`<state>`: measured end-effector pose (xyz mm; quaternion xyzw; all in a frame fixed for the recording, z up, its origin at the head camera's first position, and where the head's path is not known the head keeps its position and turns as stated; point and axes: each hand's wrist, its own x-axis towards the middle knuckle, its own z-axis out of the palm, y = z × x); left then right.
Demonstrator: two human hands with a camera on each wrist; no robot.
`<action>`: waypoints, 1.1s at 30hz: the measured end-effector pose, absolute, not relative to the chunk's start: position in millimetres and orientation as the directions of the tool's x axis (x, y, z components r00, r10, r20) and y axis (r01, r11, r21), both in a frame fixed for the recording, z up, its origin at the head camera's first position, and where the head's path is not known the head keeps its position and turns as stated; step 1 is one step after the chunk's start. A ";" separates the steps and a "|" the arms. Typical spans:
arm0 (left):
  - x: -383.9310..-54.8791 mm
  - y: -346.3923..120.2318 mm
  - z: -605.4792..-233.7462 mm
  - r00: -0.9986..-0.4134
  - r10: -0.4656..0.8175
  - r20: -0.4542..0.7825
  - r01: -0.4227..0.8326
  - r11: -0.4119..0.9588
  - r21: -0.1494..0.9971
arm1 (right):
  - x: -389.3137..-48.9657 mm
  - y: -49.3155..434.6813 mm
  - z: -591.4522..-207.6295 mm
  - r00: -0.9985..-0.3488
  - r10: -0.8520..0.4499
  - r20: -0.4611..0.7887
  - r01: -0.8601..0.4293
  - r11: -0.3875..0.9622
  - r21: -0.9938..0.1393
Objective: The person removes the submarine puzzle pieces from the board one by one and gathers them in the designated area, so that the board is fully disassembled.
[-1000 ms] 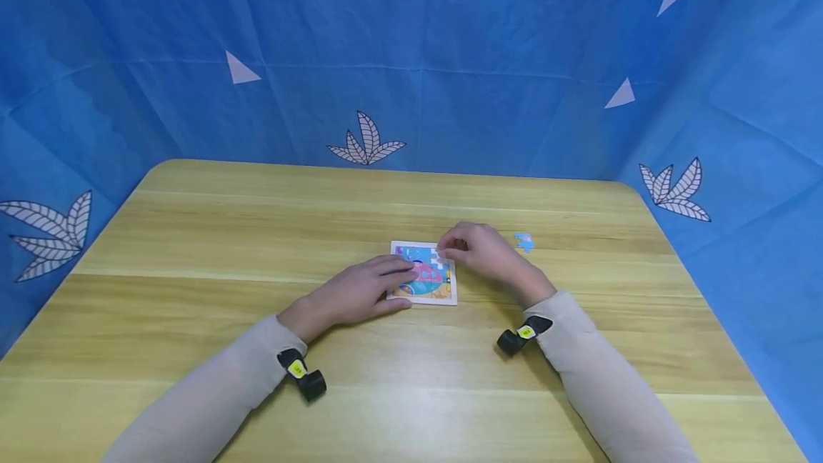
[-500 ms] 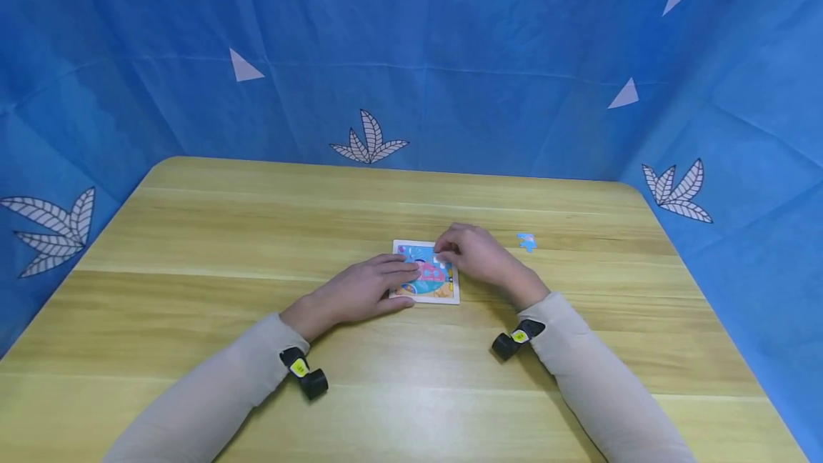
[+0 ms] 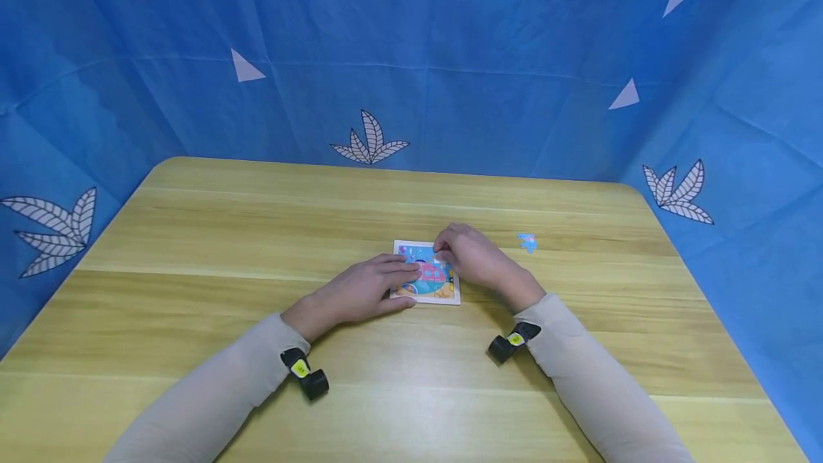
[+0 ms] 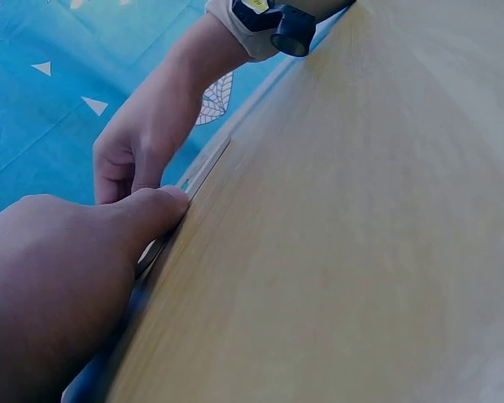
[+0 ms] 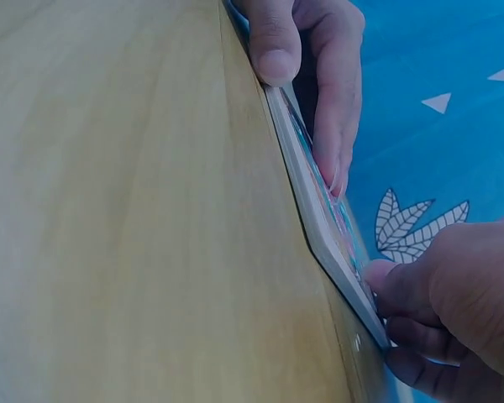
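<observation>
A small jigsaw puzzle (image 3: pixel 429 288) in a white frame lies flat on the table, its picture blue and pink. My left hand (image 3: pixel 360 291) rests over its left side with fingers extended across the picture; in the right wrist view the left thumb (image 5: pixel 277 65) is at the frame's near edge. My right hand (image 3: pixel 472 252) is at the upper right corner with curled fingers, thumb and fingertips pinching a puzzle piece mostly hidden by them. A loose blue puzzle piece (image 3: pixel 528 242) with a pink patch lies to the right of the puzzle, beyond the right hand.
The wooden table (image 3: pixel 257 227) has rounded far corners. A blue cloth (image 3: pixel 411 34) with white triangles and leaf prints hangs behind it and along the sides. Each wrist carries a strapped black camera, such as the left one (image 3: pixel 313 384).
My right hand has shifted slightly left over the puzzle's upper right corner, and its wrist has turned a little. The left hand stays on the puzzle. The head view has shifted slightly.
</observation>
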<state>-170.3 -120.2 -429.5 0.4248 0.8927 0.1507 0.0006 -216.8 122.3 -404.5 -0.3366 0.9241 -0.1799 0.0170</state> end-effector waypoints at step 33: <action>-169.1 -120.1 -428.5 -0.645 0.756 0.114 0.752 0.601 0.272 | -218.5 122.2 -405.3 -0.835 -0.548 0.053 -0.486 0.688 -0.538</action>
